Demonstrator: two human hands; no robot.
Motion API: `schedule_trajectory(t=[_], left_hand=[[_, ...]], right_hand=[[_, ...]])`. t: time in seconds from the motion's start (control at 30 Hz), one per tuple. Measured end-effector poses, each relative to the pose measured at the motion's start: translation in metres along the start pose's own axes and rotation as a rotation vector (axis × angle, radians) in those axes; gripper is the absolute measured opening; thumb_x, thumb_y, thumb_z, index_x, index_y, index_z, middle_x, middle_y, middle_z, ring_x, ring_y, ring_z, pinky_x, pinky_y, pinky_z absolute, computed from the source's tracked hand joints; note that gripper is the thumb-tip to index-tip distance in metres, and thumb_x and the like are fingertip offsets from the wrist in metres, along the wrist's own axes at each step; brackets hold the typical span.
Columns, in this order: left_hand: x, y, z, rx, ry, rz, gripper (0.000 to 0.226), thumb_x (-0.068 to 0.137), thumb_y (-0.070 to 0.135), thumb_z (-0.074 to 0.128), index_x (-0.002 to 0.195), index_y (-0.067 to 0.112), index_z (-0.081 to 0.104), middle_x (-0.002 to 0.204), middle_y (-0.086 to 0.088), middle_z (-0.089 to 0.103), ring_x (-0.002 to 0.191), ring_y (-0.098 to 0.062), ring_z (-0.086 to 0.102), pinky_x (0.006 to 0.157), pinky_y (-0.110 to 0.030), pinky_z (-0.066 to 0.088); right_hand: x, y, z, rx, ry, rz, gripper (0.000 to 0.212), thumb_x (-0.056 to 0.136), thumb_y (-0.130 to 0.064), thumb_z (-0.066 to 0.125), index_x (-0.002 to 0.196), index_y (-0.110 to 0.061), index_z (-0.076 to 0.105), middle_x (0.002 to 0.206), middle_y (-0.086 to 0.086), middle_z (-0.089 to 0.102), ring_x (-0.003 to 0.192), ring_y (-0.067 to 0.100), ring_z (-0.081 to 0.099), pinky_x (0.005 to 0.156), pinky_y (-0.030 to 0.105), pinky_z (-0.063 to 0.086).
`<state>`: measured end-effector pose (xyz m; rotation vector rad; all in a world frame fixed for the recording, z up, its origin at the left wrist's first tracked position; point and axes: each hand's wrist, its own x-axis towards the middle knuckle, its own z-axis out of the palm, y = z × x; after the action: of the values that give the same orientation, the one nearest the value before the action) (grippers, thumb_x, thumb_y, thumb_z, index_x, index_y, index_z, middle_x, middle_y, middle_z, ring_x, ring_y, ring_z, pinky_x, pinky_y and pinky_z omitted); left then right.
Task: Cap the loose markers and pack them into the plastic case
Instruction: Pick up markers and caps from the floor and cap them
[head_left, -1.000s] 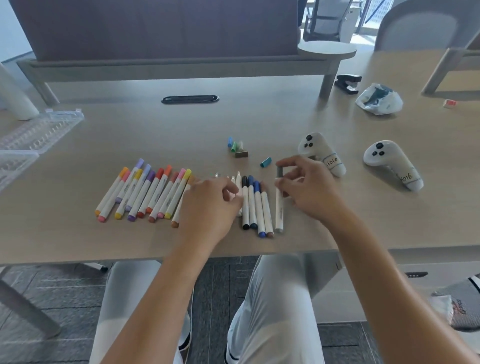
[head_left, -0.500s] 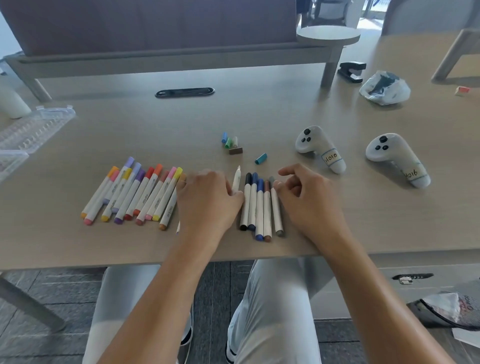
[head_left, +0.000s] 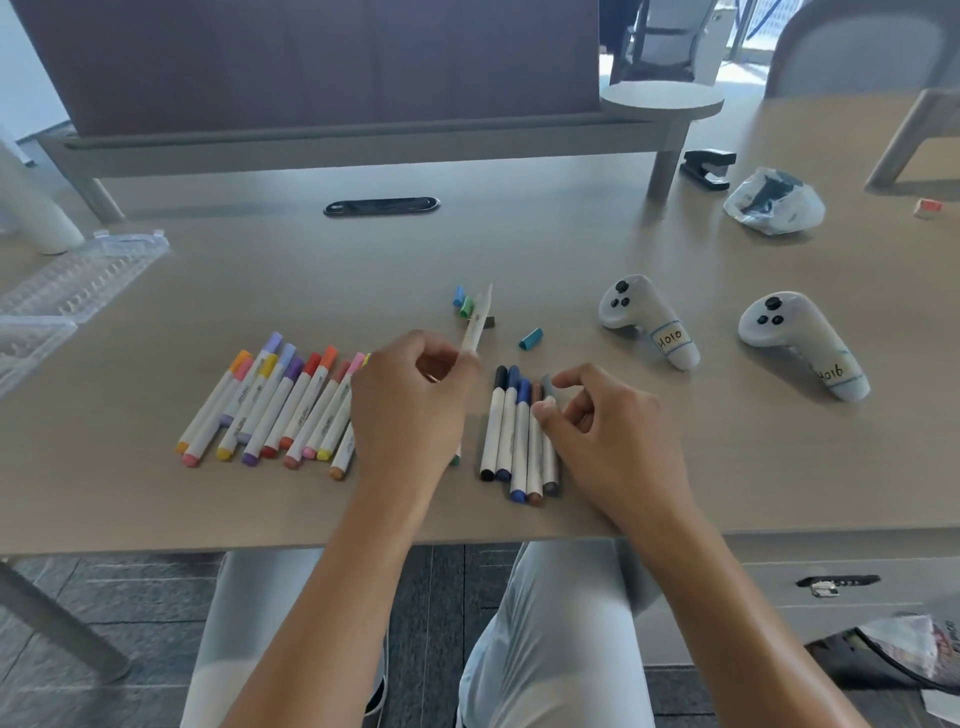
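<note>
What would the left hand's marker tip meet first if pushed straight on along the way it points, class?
Probably the cluster of loose caps. The left hand holds the uncapped marker angled up and away over them; its height above the table is unclear.

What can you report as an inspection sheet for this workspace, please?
Surface: wooden table.
Job's things: capped warm-colour markers in a row; dark markers beside; loose caps; teal cap; open plastic case far left.
Clutter: two white controllers, stapler, plastic bag.
Grippers: left hand holds uncapped marker; right hand touches the dark markers.
Cables: nothing seen.
Surroundings: dark partition, chairs.
</note>
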<state>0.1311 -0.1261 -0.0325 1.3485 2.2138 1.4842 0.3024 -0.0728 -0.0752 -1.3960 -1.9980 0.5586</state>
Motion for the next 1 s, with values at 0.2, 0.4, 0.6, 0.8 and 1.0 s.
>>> schedule_trajectory(t=[0.2, 0.4, 0.6, 0.8, 1.0], left_hand=[[0.01, -0.01, -0.025, -0.424, 0.002, -0.247, 0.007, 0.092, 0.023, 0.07, 0.087, 0.023, 0.076, 0.071, 0.012, 0.072, 0.065, 0.004, 0.063, 0.059, -0.008, 0.046], [0.032, -0.01, -0.031, -0.561, -0.084, -0.36, 0.018, 0.092, 0.021, 0.068, 0.076, 0.023, 0.075, 0.063, 0.003, 0.063, 0.058, -0.006, 0.052, 0.06, -0.024, 0.046], [0.065, -0.017, -0.026, -0.703, -0.134, -0.426, 0.014, 0.092, 0.021, 0.068, 0.083, 0.015, 0.076, 0.08, -0.009, 0.07, 0.073, -0.018, 0.058, 0.073, -0.035, 0.052], [0.083, -0.022, -0.018, -0.728, -0.154, -0.42, 0.017, 0.092, 0.023, 0.068, 0.077, 0.023, 0.077, 0.088, -0.019, 0.071, 0.08, -0.021, 0.063, 0.078, -0.037, 0.055], [0.089, -0.024, -0.012, -0.748, -0.167, -0.429, 0.021, 0.091, 0.023, 0.069, 0.073, 0.028, 0.079, 0.087, -0.018, 0.071, 0.081, -0.021, 0.062, 0.079, -0.038, 0.055]], right_hand=[[0.01, -0.023, 0.01, -0.037, -0.005, 0.014, 0.024, 0.098, -0.046, 0.063, 0.117, -0.033, 0.068, 0.077, -0.015, 0.066, 0.08, 0.008, 0.064, 0.075, 0.036, 0.056], [0.085, -0.041, 0.021, 0.009, -0.018, 0.009, 0.026, 0.095, -0.033, 0.069, 0.12, -0.026, 0.071, 0.092, -0.014, 0.069, 0.089, 0.008, 0.066, 0.086, 0.037, 0.058], [0.169, -0.034, 0.046, -0.018, -0.21, 0.038, 0.04, 0.088, -0.037, 0.081, 0.124, -0.02, 0.074, 0.108, -0.008, 0.072, 0.104, 0.012, 0.067, 0.095, 0.032, 0.053], [0.2, -0.027, 0.055, 0.023, -0.284, 0.074, 0.037, 0.084, -0.036, 0.086, 0.117, -0.022, 0.077, 0.105, -0.009, 0.071, 0.099, 0.009, 0.066, 0.074, 0.019, 0.045], [0.202, -0.026, 0.059, -0.015, -0.361, 0.038, 0.041, 0.078, -0.043, 0.089, 0.114, -0.025, 0.079, 0.102, -0.009, 0.072, 0.092, 0.006, 0.064, 0.077, 0.025, 0.052]])
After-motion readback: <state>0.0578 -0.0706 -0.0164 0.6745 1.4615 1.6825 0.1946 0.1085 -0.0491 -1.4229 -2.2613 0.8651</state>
